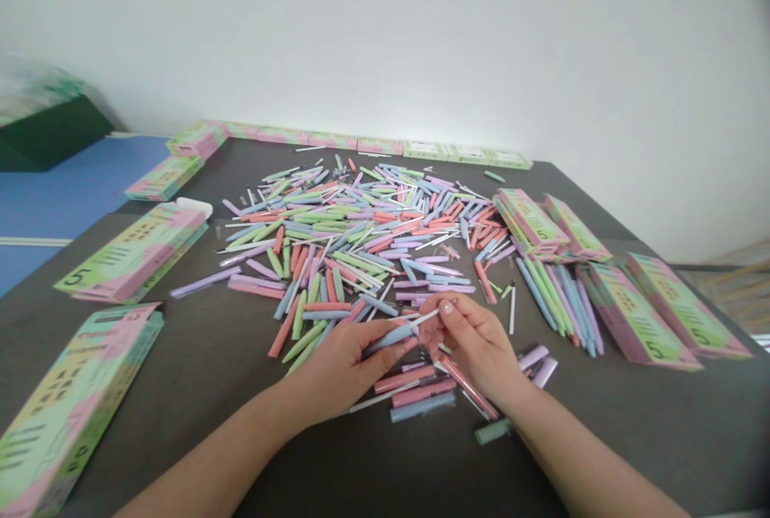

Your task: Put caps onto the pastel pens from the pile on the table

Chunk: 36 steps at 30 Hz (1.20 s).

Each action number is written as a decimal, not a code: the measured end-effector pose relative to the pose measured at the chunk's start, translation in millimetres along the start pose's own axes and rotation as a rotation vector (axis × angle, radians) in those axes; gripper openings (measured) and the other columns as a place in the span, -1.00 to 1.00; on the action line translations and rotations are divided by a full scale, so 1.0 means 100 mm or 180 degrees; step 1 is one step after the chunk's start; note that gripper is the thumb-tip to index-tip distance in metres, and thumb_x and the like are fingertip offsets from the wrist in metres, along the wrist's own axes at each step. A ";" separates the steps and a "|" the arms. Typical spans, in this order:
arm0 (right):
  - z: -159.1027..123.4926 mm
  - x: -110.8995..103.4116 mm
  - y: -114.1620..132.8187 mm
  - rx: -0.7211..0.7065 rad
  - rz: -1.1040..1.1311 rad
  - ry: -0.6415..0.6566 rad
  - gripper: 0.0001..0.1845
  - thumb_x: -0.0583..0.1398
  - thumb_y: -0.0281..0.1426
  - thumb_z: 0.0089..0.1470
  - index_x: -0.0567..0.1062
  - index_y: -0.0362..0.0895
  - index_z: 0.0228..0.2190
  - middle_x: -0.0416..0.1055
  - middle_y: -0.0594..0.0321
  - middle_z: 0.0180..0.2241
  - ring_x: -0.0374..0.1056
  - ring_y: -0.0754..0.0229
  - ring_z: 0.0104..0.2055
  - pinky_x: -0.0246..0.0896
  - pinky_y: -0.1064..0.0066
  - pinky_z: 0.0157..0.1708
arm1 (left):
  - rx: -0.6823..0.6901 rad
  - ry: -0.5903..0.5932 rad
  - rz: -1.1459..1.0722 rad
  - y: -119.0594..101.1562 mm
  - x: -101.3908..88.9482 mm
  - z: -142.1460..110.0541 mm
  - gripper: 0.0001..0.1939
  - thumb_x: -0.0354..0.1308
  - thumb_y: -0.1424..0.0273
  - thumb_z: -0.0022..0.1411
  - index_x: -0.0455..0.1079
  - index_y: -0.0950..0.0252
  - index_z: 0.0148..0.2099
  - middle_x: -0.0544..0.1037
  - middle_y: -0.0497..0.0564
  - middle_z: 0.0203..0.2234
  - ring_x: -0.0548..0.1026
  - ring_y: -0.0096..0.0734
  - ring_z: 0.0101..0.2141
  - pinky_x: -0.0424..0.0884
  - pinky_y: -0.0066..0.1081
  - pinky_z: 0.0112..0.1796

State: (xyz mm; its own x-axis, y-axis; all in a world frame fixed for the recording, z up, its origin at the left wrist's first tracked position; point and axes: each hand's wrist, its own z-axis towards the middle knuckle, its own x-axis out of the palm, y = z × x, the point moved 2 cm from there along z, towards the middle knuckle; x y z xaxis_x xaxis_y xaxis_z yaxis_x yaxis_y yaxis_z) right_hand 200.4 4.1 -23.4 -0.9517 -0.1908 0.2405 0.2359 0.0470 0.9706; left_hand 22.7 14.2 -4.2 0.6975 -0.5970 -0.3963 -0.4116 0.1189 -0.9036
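Observation:
My left hand [354,370] is closed around a light blue pen barrel [394,336]. A thin white pen refill [428,317] runs in line with the barrel's open end, and my right hand [478,337] pinches its far tip between thumb and fingers. How deep the refill sits in the barrel, I cannot tell. Beneath my right hand a red pen piece [466,386] slants downward; whether the hand touches it is unclear. Red pen pieces [415,386] and a blue one [423,407] lie on the table just below both hands.
A wide heap of pastel pen parts and white refills [361,221] covers the table's middle. Sorted pens [559,297] lie at the right beside printed boxes [646,309]. More boxes stand at the left [132,249] and along the back [337,139]. A dark green bin [57,133] sits far left.

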 end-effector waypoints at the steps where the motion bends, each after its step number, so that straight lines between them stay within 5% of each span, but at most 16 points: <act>1: 0.00 0.00 0.00 0.0000 0.0030 -0.0048 -0.72 0.13 -0.18 0.20 0.48 -0.15 -0.30 0.43 0.27 -0.53 0.29 0.30 -0.55 0.24 0.48 -0.56 | -0.0014 -0.0007 -0.0002 0.01 0.00 0.00 -0.65 0.01 0.21 0.30 0.48 0.24 -0.01 0.53 -0.08 -0.39 0.36 -0.42 -0.42 0.27 -0.51 -0.33; 21: 0.02 0.00 -0.09 0.0184 0.0211 0.0064 -0.74 0.14 -0.20 0.21 0.47 -0.13 -0.31 0.46 0.28 -0.53 0.29 0.34 -0.56 0.23 0.52 -0.56 | -0.0022 0.0328 -0.0110 -0.03 -0.02 0.00 -0.61 -0.03 0.21 0.32 0.44 0.27 0.05 0.46 -0.11 -0.45 0.27 -0.49 -0.48 0.16 -0.57 -0.48; 30: 0.06 0.00 0.02 0.0190 0.0370 -0.0218 -0.71 0.24 -0.17 0.10 0.50 -0.17 -0.40 0.44 0.29 -0.59 0.27 0.37 -0.62 0.19 0.57 -0.63 | -0.0504 0.0534 -0.1952 0.18 0.05 -0.03 -0.62 -0.01 0.07 0.30 0.33 0.31 -0.14 0.19 -0.21 -0.65 0.04 -0.66 -0.73 0.03 -0.62 -0.74; 36: 0.07 0.00 -0.09 0.0277 0.0561 -0.0054 -0.74 0.19 -0.19 0.16 0.50 -0.14 -0.36 0.45 0.28 -0.56 0.29 0.36 -0.60 0.15 0.57 -0.63 | -0.0469 0.0595 -0.1989 0.16 0.07 -0.03 -0.60 0.01 0.06 0.29 0.29 0.32 -0.11 0.17 -0.24 -0.68 0.06 -0.69 -0.76 0.06 -0.67 -0.77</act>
State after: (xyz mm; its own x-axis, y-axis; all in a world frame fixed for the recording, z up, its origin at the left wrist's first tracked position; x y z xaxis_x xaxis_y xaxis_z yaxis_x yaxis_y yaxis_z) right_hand 196.6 10.6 -32.4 -0.9005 -0.1555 0.4061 0.3821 0.1630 0.9096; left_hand 19.1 10.2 -21.1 0.7230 -0.6473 0.2413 -0.0482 -0.3957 -0.9171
